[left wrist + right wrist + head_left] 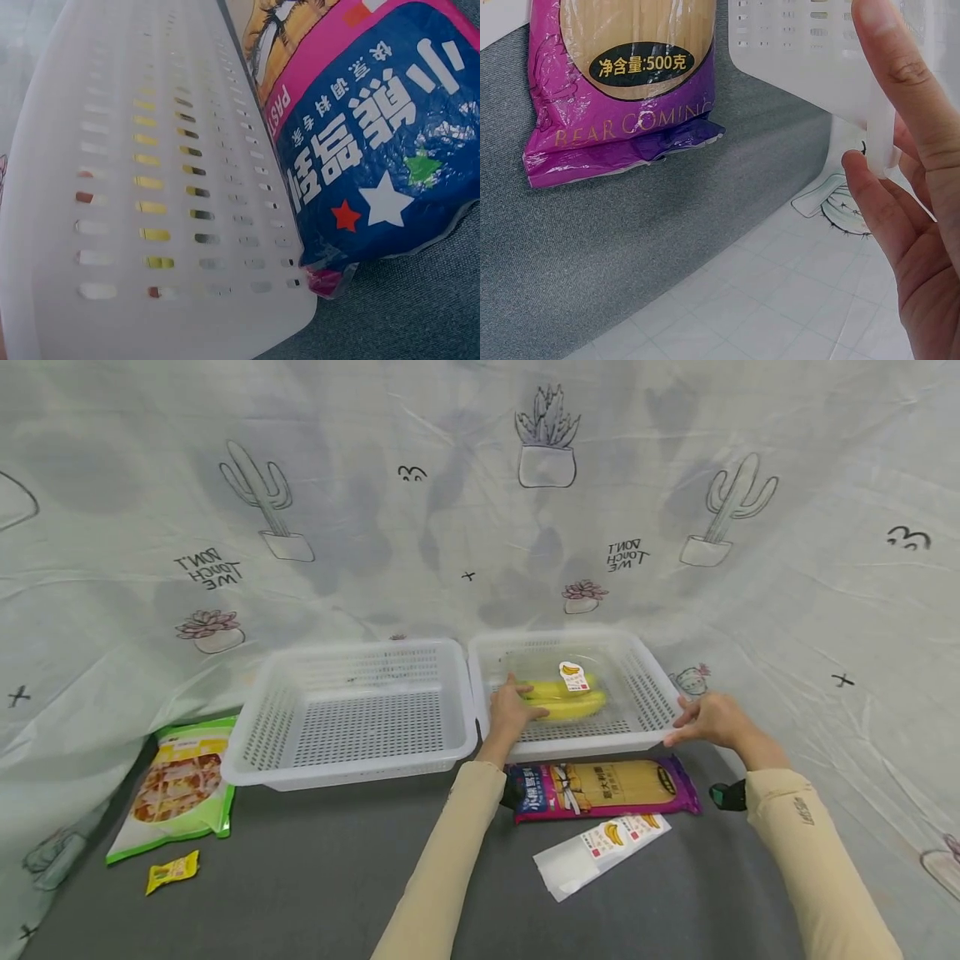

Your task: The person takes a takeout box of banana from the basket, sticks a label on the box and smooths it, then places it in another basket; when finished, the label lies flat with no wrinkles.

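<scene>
My left hand (511, 714) reaches over the front rim of the right white basket (570, 748). Its thumb and fingers grip the left end of a clear plastic box (617, 697) inside. Yellow bananas (573, 707) lie in that box, under a lid with a banana label (573, 676). In the left wrist view the basket's slotted wall (45, 247) hides most of this hand. My right hand (716, 722) pinches the basket's rim at the front right corner, thumb and fingers on either side of it in the right wrist view.
A second white basket (255, 774) stands directly left. In front of the right basket lie a spaghetti packet (615, 787) and a strip of banana labels (573, 864). Further left are a green-edged food bag (180, 785) and a small yellow packet (172, 871). A patterned cloth (465, 527) rises behind.
</scene>
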`<state>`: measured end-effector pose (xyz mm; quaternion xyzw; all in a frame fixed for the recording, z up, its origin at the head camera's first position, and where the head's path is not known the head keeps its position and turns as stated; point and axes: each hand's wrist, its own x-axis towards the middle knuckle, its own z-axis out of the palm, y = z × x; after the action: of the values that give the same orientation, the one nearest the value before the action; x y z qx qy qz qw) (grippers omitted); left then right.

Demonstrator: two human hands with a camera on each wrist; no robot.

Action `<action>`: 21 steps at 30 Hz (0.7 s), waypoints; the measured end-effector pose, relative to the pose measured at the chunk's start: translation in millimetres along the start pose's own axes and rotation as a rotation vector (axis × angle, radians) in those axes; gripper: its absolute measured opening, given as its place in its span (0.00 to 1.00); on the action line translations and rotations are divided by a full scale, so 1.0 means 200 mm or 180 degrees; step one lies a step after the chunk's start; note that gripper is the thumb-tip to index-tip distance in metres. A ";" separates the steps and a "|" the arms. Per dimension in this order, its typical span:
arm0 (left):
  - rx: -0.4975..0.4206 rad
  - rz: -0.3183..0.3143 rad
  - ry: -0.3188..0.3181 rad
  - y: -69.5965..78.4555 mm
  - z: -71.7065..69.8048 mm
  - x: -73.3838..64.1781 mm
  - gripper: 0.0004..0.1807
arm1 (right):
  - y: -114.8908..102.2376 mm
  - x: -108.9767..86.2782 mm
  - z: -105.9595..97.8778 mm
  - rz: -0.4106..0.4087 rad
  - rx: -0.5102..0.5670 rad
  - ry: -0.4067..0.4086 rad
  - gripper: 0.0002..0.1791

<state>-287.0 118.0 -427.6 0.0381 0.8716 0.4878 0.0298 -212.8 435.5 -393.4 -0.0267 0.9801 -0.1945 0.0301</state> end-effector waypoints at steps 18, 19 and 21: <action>0.0421 0.0126 -0.0257 -0.05 -0.03 0.04 0.41 | -0.02 0.03 0.03 -0.0080 -0.0035 0.0020 0.25; 0.0506 0.0161 -0.0328 -0.05 -0.03 0.04 0.44 | -0.02 0.02 0.04 -0.0083 -0.0027 0.0029 0.25; 0.0633 0.0238 -0.0461 -0.05 -0.03 0.04 0.49 | -0.02 0.02 0.04 -0.0092 -0.0018 0.0040 0.24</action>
<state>-295.5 108.2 -431.9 0.1084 0.9092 0.3957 0.0705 -215.5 429.3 -399.8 -0.0398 0.9803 -0.1923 0.0210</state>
